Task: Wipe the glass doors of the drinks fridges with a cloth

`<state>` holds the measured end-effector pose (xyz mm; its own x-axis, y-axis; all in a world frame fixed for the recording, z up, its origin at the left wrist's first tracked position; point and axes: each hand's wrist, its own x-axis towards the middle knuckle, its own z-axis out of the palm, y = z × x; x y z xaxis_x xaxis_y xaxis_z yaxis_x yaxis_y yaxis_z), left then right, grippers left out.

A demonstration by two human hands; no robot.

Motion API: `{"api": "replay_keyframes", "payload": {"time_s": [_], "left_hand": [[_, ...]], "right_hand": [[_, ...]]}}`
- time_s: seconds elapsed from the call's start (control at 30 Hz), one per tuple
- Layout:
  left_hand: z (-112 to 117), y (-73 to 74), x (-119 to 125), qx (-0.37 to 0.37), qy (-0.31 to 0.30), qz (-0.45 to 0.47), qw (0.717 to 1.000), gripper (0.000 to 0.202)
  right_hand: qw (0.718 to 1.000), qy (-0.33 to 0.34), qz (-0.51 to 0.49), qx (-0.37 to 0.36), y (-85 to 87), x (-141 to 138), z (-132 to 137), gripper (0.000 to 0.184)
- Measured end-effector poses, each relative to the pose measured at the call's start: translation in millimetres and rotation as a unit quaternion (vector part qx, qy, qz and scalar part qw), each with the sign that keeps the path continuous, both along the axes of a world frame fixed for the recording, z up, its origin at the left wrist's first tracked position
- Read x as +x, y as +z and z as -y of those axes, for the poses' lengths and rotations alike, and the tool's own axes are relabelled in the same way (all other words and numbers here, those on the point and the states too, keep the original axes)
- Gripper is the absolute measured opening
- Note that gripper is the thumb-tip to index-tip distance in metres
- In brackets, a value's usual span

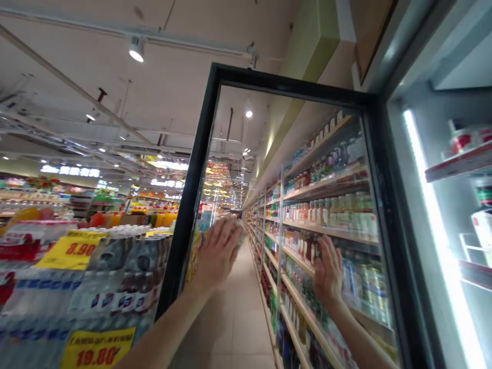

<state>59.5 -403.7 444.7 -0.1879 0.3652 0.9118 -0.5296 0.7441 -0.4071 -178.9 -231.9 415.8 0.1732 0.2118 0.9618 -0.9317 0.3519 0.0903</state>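
A black-framed glass door (202, 169) of a lit cooler stands swung open in front of me. My left hand (218, 248) is raised before the left part of the pane, fingers stretched out and a little blurred. A pale smear beside its fingertips could be a reflection; I cannot make it out. Toward the pane's right side is my right hand (328, 269), its fingers extended and palm turned to the glass. Both hands look to be on or very near the pane; contact cannot be told for certain. No held object is visible in either hand.
To the right, the cooler's shelf (461, 163) holds products beside a bright light strip (434, 215). Stacked bottle packs (111, 292) with yellow price signs (98, 348) stand at left. Through the glass, bottle shelves (323, 230) line an aisle floor (238, 292).
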Motion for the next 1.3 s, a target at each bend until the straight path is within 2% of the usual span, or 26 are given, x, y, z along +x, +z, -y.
{"api": "replay_keyframes", "payload": {"time_s": [0.07, 0.13, 0.2, 0.23, 0.33, 0.37, 0.43, 0.5, 0.53, 0.67, 0.7, 0.8, 0.83, 0.87, 0.93, 1.0, 1.03, 1.1, 1.17, 1.23, 1.3], "left_hand": [[8, -16.6, 9, 0.045, 0.008, -0.042, 0.998, 0.043], [13, -34.8, 15, -0.018, 0.001, 0.048, 0.999, 0.043], [18, -47.6, 20, -0.089, -0.005, 0.144, 0.985, 0.043], [21, -50.3, 22, -0.087, -0.001, 0.149, 0.985, 0.044], [30, -49.0, 28, 0.015, 0.025, 0.029, 0.999, 0.045], [32, -48.7, 30, 0.028, 0.026, 0.015, 0.999, 0.045], [33, -51.5, 30, -0.02, 0.012, 0.086, 0.996, 0.042], [31, -57.0, 28, -0.087, -0.005, 0.187, 0.979, 0.041], [30, -59.4, 27, -0.093, -0.006, 0.199, 0.976, 0.041], [25, -64.5, 24, 0.03, 0.017, 0.048, 0.998, 0.044], [24, -65.3, 24, 0.028, 0.016, 0.045, 0.998, 0.044], [22, -63.3, 24, -0.093, -0.016, 0.167, 0.981, 0.042], [21, -60.0, 24, -0.113, -0.022, 0.19, 0.975, 0.041], [20, -55.4, 23, -0.106, -0.024, 0.18, 0.978, 0.041], [17, -45.0, 21, -0.016, -0.013, 0.077, 0.997, 0.043], [12, -39.1, 16, 0.065, -0.001, -0.016, 0.998, 0.046], [10, -39.0, 13, 0.063, 0.0, -0.014, 0.998, 0.047], [5, -42.0, 8, -0.016, -0.005, 0.078, 0.997, 0.047], [2, -43.0, 5, -0.092, -0.016, 0.155, 0.984, 0.044], [3, -36.3, 3, -0.065, -0.019, 0.106, 0.992, 0.042], [3, -24.4, 1, 0.018, -0.017, 0.0, 1.0, 0.043]], "right_hand": [[1.0, -0.001, 0.001, 0.0, 0.1, 0, 0, 0.05], [1.0, -0.001, 0.002, -0.002, 0.4, 1, 0, 0.049], [1.0, 0.004, 0.002, -0.003, 0.6, 2, 1, 0.048], [1.0, 0.007, 0.002, -0.005, 0.7, 2, 1, 0.047], [1.0, 0.004, 0.004, -0.006, 0.6, 3, 2, 0.046], [1.0, 0.001, 0.005, -0.005, 0.5, 3, 3, 0.046], [1.0, -0.004, 0.005, 0.0, 0.2, 2, 3, 0.046], [1.0, -0.009, 0.006, 0.006, 0.0, 1, 4, 0.046], [1.0, -0.01, 0.006, 0.007, -0.1, 1, 4, 0.046], [1.0, -0.018, 0.005, 0.004, -0.4, 2, 4, 0.047], [1.0, -0.022, 0.006, 0.004, -0.5, 2, 4, 0.047], [1.0, -0.029, 0.009, 0.008, -0.7, 2, 4, 0.047], [0.999, -0.029, 0.009, 0.01, -0.7, 1, 3, 0.047], [0.999, -0.03, 0.008, 0.012, -0.7, 1, 3, 0.047], [0.999, -0.032, 0.002, 0.015, -0.5, 1, 2, 0.047], [0.999, -0.034, -0.001, 0.018, -0.1, 2, 1, 0.047], [0.999, -0.034, -0.001, 0.019, 0.3, 3, 1, 0.047], [0.999, -0.032, 0.004, 0.02, 1.1, 5, 0, 0.047], [0.999, -0.029, 0.006, 0.022, 1.8, 5, 0, 0.047], [0.999, -0.03, 0.003, 0.023, 2.2, 3, -1, 0.047], [0.999, -0.034, 0.0, 0.024, 2.5, 2, -2, 0.047]]}}
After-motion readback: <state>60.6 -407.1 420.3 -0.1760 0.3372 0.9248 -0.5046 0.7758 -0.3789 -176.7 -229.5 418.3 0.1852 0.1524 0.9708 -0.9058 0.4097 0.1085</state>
